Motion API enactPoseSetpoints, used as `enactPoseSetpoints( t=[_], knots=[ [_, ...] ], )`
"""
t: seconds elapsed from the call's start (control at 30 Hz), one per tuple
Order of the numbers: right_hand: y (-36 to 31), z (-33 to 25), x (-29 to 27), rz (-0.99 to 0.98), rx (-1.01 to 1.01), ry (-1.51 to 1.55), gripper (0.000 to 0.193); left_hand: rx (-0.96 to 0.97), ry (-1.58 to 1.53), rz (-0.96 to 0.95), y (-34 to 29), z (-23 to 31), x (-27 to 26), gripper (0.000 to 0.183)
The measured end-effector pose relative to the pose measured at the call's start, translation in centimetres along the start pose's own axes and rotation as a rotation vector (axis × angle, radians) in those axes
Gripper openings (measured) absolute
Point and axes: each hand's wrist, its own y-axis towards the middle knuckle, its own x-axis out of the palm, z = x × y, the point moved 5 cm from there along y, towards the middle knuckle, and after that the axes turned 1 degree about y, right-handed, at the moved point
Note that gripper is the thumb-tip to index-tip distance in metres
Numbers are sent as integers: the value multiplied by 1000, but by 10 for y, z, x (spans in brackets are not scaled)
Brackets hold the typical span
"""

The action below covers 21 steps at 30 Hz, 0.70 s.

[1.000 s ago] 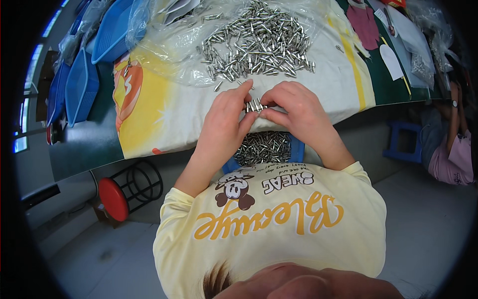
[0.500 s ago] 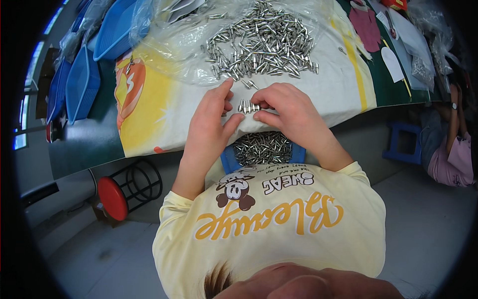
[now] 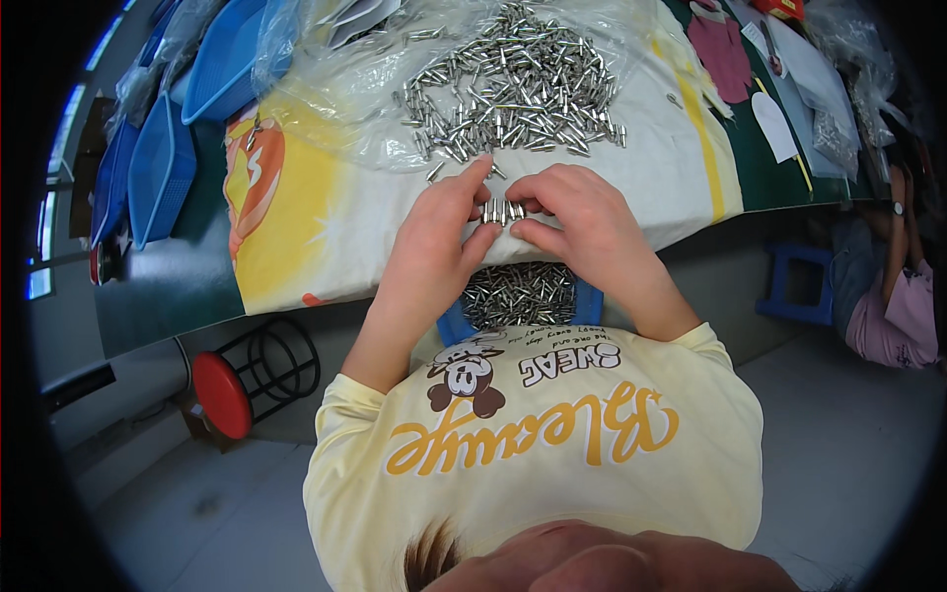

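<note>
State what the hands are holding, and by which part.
A short row of small metal pins, pinched at its two ends between the left hand and right hand fingers.

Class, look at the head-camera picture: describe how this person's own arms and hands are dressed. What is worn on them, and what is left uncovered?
Both forearms are bare from elbow to wrist. The left hand and right hand wear no gloves; I can make out no rings or watch. The short sleeves belong to a pale yellow T-shirt with orange script lettering and a small brown cartoon figure on the chest.
</note>
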Motion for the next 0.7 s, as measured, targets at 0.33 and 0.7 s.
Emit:
enactPoseSetpoints(
  t=[0.33,0.7],
  knots=[
    [-2,6,-14,6,-15,-29,31,112,60,6,6,13,15,67],
    [0,10,-13,-113,17,44,22,112,81,46,6,14,16,67]
  ],
)
